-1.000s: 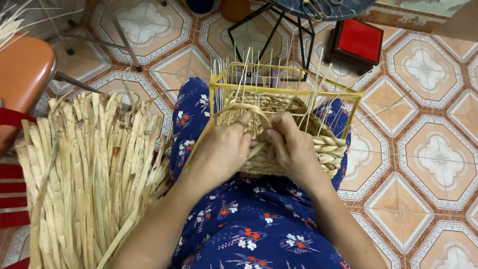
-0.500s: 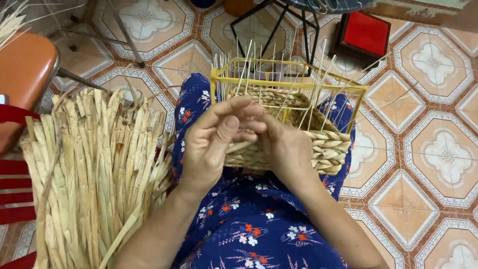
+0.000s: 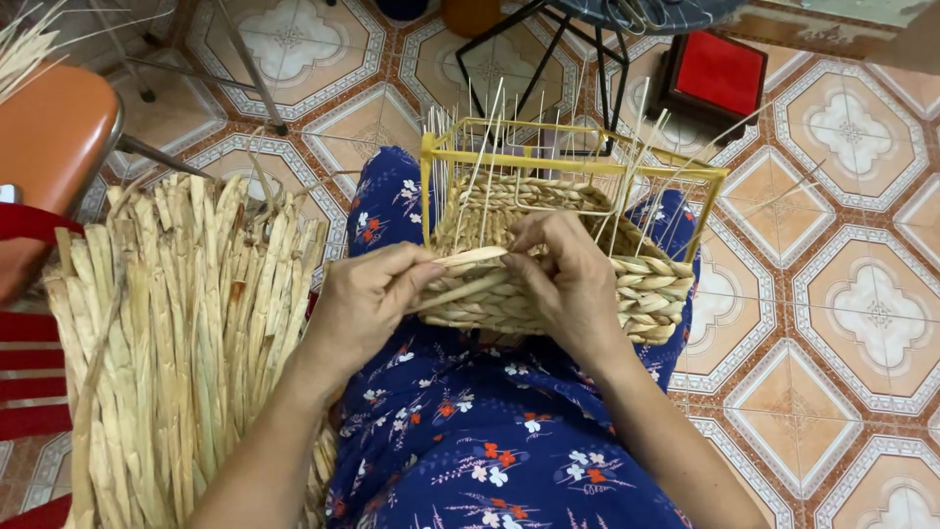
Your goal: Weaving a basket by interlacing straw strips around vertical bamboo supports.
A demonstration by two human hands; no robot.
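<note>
A half-woven straw basket (image 3: 646,284) on a yellow wire frame (image 3: 427,186) rests on my lap, which is covered by blue floral cloth (image 3: 490,441). Thin pale stakes stick up from the weave. My left hand (image 3: 357,304) pinches a flat pale straw strand (image 3: 470,259) at the basket's near left side. My right hand (image 3: 568,279) grips the same strand's other end against the basket wall, fingers curled over the rim.
A big bundle of dried straw strips (image 3: 176,343) lies at my left. An orange chair seat (image 3: 49,147) and red bars stand at the far left. A red stool (image 3: 720,73) and black metal legs (image 3: 548,59) stand beyond the basket on the patterned tile floor (image 3: 852,284).
Both hands have lifted from the basket's near wall. The left hand has drawn left with a straw strand now stretched between the hands.
</note>
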